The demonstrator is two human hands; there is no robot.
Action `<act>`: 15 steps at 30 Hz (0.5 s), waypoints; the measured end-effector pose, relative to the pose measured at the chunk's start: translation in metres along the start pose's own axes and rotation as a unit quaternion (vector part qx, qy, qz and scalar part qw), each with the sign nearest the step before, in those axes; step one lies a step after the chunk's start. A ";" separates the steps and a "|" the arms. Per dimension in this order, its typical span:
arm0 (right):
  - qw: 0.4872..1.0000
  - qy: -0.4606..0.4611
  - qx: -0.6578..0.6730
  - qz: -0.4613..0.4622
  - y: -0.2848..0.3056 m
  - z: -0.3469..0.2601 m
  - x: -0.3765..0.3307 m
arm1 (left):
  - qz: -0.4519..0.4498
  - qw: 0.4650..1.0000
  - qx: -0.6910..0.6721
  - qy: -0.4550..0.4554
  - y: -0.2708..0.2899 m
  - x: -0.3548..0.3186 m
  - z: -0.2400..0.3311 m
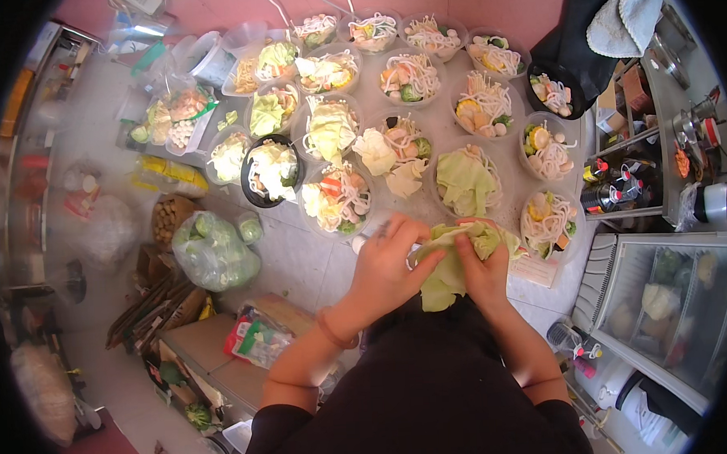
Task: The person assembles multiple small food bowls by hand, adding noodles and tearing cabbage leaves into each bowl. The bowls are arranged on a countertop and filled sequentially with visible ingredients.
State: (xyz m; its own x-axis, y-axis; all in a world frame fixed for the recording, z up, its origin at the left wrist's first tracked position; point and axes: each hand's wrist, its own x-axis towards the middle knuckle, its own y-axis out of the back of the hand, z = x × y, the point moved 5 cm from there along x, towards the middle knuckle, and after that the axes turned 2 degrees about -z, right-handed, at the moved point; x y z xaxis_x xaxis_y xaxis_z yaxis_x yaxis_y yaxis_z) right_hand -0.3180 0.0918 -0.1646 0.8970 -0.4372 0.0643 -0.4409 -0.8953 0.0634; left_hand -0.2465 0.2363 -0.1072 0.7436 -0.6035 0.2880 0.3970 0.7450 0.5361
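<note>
Pale green cabbage leaves (443,287) hang between my hands at the table's near edge, in front of my dark shirt. My left hand (389,262) grips their left side, thumb against the leaf. On the other side my right hand (485,269) pinches them, its thumb on top and its fingers partly hidden behind. Just beyond lies a clear bowl (469,182) covered by a big cabbage leaf. To its left, another bowl (394,153) shows torn cabbage pieces, broccoli and thin mushrooms. A bowl with thick white noodles (548,221) stands right of my right hand.
Several more filled clear bowls (410,77) crowd the table, with a black bowl (272,171) among them at left. A bag of cabbages (216,250) sits at lower left, near a cardboard box (202,343). At right are a shelf with bottles (613,193) and a glass-topped cooler (663,303).
</note>
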 end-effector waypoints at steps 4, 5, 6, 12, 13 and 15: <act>0.998 0.030 -0.057 -0.020 -0.005 0.002 0.001 | -0.023 0.994 0.096 -0.044 -0.011 -0.008 -0.005; 1.000 0.005 -0.022 -0.016 -0.006 0.004 0.004 | -0.025 0.987 0.149 -0.063 -0.011 -0.011 0.001; 1.000 -0.020 0.013 -0.012 -0.009 0.005 0.007 | -0.027 0.976 0.201 -0.082 -0.011 -0.013 0.005; 0.992 -0.057 0.113 -0.012 -0.037 0.009 0.009 | 0.125 0.945 0.212 -0.217 0.000 -0.036 -0.011; 0.993 -0.042 0.109 -0.016 -0.043 0.005 0.009 | 0.142 0.940 0.216 -0.221 0.003 -0.040 -0.014; 0.987 -0.070 0.138 -0.040 -0.057 0.010 0.009 | 0.179 0.930 0.225 -0.228 0.011 -0.048 -0.018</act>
State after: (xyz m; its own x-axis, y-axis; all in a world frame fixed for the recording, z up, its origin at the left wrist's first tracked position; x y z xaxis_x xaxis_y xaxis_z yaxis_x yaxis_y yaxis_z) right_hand -0.2845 0.1376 -0.1774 0.9327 -0.3537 -0.0703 -0.3604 -0.9081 -0.2131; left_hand -0.2679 0.2781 -0.1295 0.4387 -0.4742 0.7633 -0.1733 0.7888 0.5897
